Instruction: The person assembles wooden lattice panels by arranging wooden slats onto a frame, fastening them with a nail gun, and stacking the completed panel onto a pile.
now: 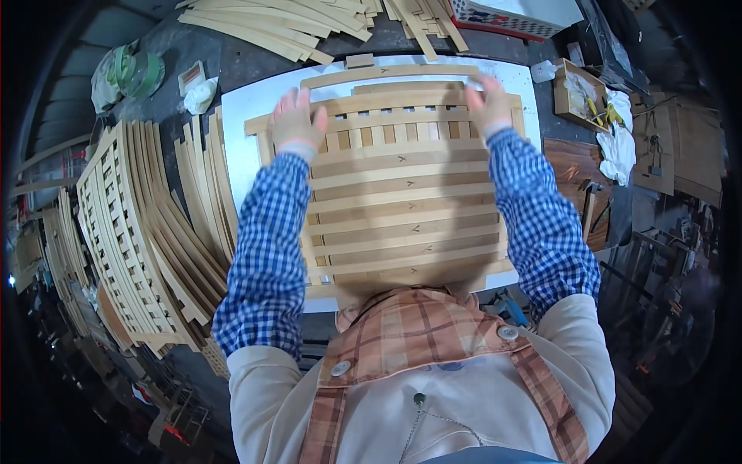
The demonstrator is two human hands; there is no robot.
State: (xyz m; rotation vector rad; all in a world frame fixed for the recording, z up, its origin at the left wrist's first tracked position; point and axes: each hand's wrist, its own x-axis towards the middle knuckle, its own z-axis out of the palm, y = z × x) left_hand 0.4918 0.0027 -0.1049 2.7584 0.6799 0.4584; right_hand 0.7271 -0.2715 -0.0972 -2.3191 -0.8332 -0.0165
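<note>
A wooden slatted panel lies in front of me on a white board, its long slats over a row of short crosspieces. A loose slat lies beyond the panel's far rail, with a shorter strip between them. My left hand is over the rail's left part, fingers stretched forward by the loose slat's left end, thumb apart. At the right end, my right hand has its fingers extended beside the slat's tip. Whether the fingertips touch it is unclear.
Bundles of slats and another lattice panel stand at left. More strips are piled at the far side. To the right are a wooden box with tools, a white cloth, a hammer and a small white bottle.
</note>
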